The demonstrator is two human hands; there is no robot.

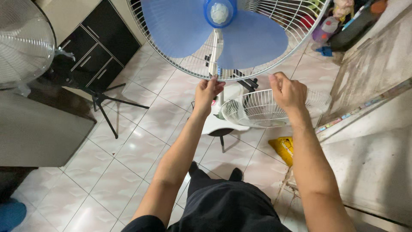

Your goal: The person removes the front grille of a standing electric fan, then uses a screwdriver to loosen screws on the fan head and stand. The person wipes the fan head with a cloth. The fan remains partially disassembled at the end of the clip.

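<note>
Nearest, dark trousers (223,206) fill the lower middle of the frame. Higher, the left hand (207,91) and right hand (286,90) have fingers clamped on the fan guard (193,64) rim, top centre, blue blades (180,25) behind. A loose grille (257,109) lies on the tiled floor (124,146).

Pale tiled floor (128,146) bears a yellow bag (284,148) and black tripod (105,101).

A home room used for fan repair, it seems; glossy tiled floor (128,150); dark cabinet (96,47) by the wall; cluttered shelf of toys (339,21); several dismantled fan grilles (257,107)
</note>
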